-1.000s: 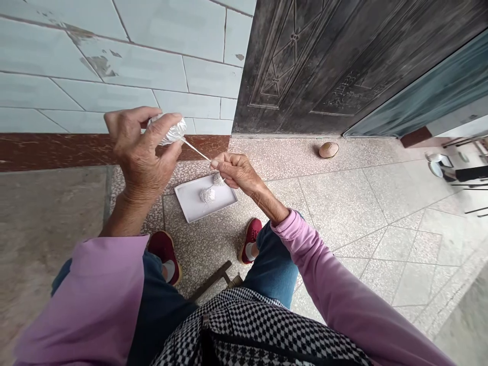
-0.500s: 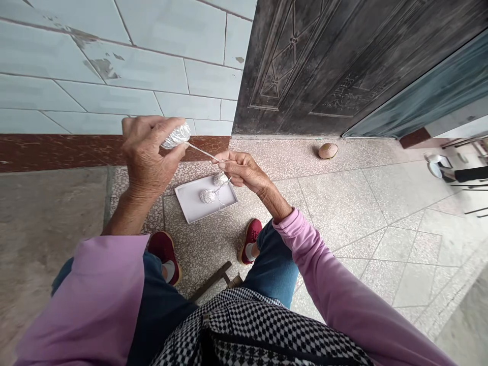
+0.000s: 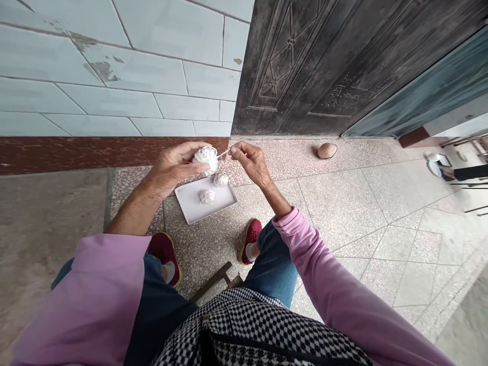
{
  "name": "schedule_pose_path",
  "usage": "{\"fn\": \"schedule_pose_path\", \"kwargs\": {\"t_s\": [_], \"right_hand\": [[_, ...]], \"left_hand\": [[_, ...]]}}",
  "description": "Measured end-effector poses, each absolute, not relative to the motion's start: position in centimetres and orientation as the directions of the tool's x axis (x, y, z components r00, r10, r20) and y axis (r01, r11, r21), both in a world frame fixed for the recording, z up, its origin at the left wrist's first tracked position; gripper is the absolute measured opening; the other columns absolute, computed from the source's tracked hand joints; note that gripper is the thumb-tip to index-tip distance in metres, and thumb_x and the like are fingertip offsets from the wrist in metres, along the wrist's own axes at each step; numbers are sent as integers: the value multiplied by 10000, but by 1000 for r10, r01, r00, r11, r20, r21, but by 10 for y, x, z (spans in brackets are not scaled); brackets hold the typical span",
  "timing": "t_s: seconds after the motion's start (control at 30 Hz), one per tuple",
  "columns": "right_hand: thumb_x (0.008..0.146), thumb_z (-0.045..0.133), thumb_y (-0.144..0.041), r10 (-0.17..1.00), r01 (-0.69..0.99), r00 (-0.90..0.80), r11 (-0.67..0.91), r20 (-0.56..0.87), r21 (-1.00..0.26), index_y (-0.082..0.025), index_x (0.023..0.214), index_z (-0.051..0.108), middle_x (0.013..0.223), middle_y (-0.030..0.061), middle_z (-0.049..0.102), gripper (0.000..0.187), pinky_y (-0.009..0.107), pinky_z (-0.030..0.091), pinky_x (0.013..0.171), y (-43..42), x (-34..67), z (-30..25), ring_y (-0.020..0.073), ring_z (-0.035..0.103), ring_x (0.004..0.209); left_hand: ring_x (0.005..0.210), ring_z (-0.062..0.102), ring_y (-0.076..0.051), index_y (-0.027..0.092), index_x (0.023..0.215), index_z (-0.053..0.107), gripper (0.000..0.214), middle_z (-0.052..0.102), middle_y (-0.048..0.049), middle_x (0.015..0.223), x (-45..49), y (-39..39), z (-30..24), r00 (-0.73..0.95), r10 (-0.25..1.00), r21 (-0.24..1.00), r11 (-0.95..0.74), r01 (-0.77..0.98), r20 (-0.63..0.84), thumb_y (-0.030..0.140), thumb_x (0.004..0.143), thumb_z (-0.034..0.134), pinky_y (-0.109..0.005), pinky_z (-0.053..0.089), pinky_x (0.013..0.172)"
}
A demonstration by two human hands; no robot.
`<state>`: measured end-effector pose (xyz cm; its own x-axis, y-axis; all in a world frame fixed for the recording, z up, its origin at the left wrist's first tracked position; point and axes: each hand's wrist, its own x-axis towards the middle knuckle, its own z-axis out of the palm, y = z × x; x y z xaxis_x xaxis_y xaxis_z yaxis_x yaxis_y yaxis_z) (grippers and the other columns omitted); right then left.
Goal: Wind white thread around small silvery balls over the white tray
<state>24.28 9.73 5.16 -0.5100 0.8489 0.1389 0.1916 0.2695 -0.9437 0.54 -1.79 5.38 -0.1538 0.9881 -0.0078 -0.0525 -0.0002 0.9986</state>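
Note:
A white ball of yarn [image 3: 206,159] is held between the thumb and fingers of my left hand [image 3: 172,168]. My right hand [image 3: 251,161], just to its right, pinches a strand of white yarn [image 3: 223,153] that runs to the ball. Below the hands, a shallow white tray [image 3: 186,203] lies on the floor. Two smaller balls of white yarn are in it: one ball [image 3: 208,196] near the middle, the other ball [image 3: 221,180] by the far right edge. A thin strand hangs from the held ball towards the tray.
Ahead are a tiled wall [image 3: 114,71] and a dark carved door [image 3: 305,61]. A round pinkish-tan object [image 3: 327,150] sits on the floor near the door. Two red shoes [image 3: 251,236] flank the tray's near side. Part of a wooden stool [image 3: 213,282] shows beneath me.
My left hand has come down and right with the yarn ball, turning it. My right hand has moved slightly up and right. The strand between them is shorter.

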Motion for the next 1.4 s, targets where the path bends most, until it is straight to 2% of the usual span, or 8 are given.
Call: {"fn": "schedule_pose_path", "kwargs": {"t_s": [0.17, 0.4, 0.6, 0.8, 0.97, 1.2, 1.3, 1.4], "right_hand": [[1292, 750, -336, 837, 214, -540, 242, 91, -946, -260, 926, 735, 842, -29, 682, 375, 338, 520, 843, 97, 239, 41, 170, 572, 792], [1287, 807, -345, 765, 214, -641, 254, 61, -943, -256, 813, 656, 847, 11, 756, 505, 350, 533, 886, 80, 225, 27, 193, 645, 852], [1279, 857, -628, 679, 241, -734, 232, -21, -943, -234, 942, 777, 841, 8, 810, 524, 316, 515, 760, 63, 223, 28, 192, 595, 752], [1220, 911, -737, 588, 163, -808, 272, 30, -948, -254, 901, 835, 932, 29, 882, 583, 370, 582, 920, 58, 228, 33, 224, 705, 826], [1278, 853, -672, 661, 92, -741, 279, 121, -956, -242, 930, 846, 976, 54, 872, 554, 369, 572, 954, 74, 239, 40, 223, 743, 919], [1291, 892, -440, 838, 221, -535, 262, 107, -939, -282, 841, 605, 777, -34, 553, 557, 345, 490, 824, 87, 248, 52, 191, 515, 814], [1244, 950, -497, 864, 235, -492, 253, 109, -938, -288, 821, 586, 814, -11, 566, 596, 343, 523, 816, 91, 247, 53, 204, 532, 851], [1150, 1015, -683, 872, 223, -483, 208, 77, -953, -298, 823, 588, 801, -5, 561, 661, 348, 594, 779, 97, 246, 49, 226, 574, 835]], "left_hand": [[1081, 915, -381, 258, 1141, 968, 493, 943, -122, 1084, 15, -17, 52, -74, 996, 969, 29, -244, -49, 432, 713, 1140, -492, 796, 943], [1124, 898, -367, 268, 1100, 860, 519, 898, -109, 1131, 22, -12, 51, -121, 992, 954, 1, -299, -40, 424, 685, 1129, -499, 788, 976], [1126, 869, -327, 287, 1115, 716, 579, 876, -71, 1122, 19, 0, 36, -302, 951, 975, -125, -185, 65, 453, 721, 1107, -454, 744, 958], [1098, 852, -299, 281, 1138, 703, 619, 872, -67, 1146, 14, 12, 24, -467, 873, 990, -124, 66, 140, 317, 660, 1094, -429, 726, 987], [1162, 870, -350, 261, 1176, 797, 552, 891, -80, 1143, 17, 13, 28, -346, 932, 989, -70, 132, 113, 367, 705, 1063, -458, 734, 1004], [959, 886, -307, 236, 1150, 912, 527, 918, -97, 1057, 29, 1, 42, -71, 995, 996, 71, -57, -75, 512, 745, 1107, -414, 760, 863], [900, 880, -304, 244, 1139, 939, 507, 902, -102, 1013, 33, 2, 43, 1, 990, 969, 141, -205, -144, 466, 727, 1133, -402, 757, 791], [938, 888, -331, 256, 1156, 946, 506, 910, -115, 1045, 37, 6, 39, 86, 979, 927, 203, -315, -184, 393, 715, 1153, -434, 769, 810]]}}
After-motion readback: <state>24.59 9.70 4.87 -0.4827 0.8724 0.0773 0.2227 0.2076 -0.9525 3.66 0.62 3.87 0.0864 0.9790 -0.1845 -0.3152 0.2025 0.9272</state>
